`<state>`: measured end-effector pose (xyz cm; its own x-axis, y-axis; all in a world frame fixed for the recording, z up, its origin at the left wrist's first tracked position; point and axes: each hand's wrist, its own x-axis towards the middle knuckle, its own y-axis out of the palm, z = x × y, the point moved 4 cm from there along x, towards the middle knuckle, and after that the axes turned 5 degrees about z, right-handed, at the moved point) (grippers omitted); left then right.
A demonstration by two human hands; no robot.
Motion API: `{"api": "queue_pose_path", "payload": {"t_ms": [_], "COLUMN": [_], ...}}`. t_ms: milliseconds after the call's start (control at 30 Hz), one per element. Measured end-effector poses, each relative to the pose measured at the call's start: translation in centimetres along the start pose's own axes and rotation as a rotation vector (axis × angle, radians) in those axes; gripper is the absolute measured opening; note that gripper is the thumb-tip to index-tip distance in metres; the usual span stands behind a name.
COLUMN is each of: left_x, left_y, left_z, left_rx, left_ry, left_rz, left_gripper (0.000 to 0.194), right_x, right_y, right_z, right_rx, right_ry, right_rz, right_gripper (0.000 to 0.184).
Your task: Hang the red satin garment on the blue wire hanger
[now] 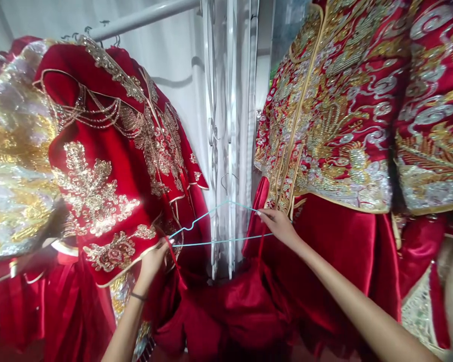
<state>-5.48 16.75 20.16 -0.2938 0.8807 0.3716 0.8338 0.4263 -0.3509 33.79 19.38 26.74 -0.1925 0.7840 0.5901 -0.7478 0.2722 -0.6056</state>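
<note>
A thin light-blue wire hanger (222,241) is stretched between my two hands, its hook upright at the top. My left hand (154,259) is closed on the hanger's left end, where a thin red strap loops over. On the other side, my right hand (281,227) pinches the hanger's right arm near a second strap. Below hangs a dark red garment (230,306) with these shoulder straps; its lower part runs out of view. A dark band circles my left wrist.
A red jacket with gold sequins and bead chains (109,146) hangs close on the left, from a white rail (147,20). Heavily embroidered red-and-gold jackets (335,110) with a red skirt (335,251) hang on the right. White metal uprights (231,125) stand before a pale curtain (173,65).
</note>
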Motion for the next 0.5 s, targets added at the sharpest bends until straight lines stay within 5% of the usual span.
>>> {"api": "queue_pose_path", "payload": {"t_ms": [167,333,500], "left_x": [0.5,1.8,1.4], "left_y": [0.7,2.7,4.2], "left_z": [-3.5,-7.6,-10.4], "left_rx": [0.188,0.281,0.728], "left_ry": [-0.007,0.192,0.402], "left_rz": [0.2,0.409,0.482], "left_gripper": [0.031,0.02,0.018], "right_x": [-0.5,-0.5,-0.6], "right_y": [1.6,2.3,2.3], "right_z": [-0.9,-1.2,-0.1], "right_rx": [0.072,0.09,0.048], "right_ry": [0.003,0.036,0.051], "right_rz": [-0.078,-0.111,-0.119], "right_gripper": [0.045,0.04,0.039]}}
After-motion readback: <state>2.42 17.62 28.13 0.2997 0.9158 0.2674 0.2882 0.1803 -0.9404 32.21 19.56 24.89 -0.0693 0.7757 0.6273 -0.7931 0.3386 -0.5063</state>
